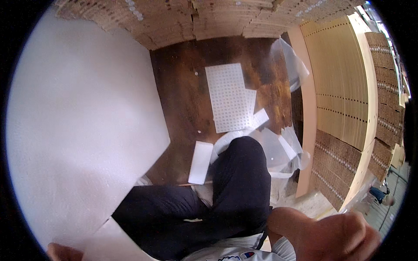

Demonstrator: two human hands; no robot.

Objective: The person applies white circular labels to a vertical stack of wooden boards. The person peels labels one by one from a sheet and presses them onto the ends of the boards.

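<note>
A large white foam-like sheet (87, 113) fills the left side. My left hand (64, 252) is at its lower edge, beside a smaller white piece (115, 241); only a small part of the hand shows, and its grip is hidden. At the lower right, my right hand (339, 235) is raised with its fingers curled in. Whatever may be inside that hand cannot be made out. Between my hands are my dark-trousered legs (239, 174), one knee bent up over the brown surface.
On the brown board (178, 87) lie printed white label sheets (227, 98), a white strip (200, 163) and crumpled clear film (278, 152). Stacked cardboard-like panels (217, 19) line the far side. Light wooden panels (339, 78) with rows of holes stand at right. Another person (379, 195) is far right.
</note>
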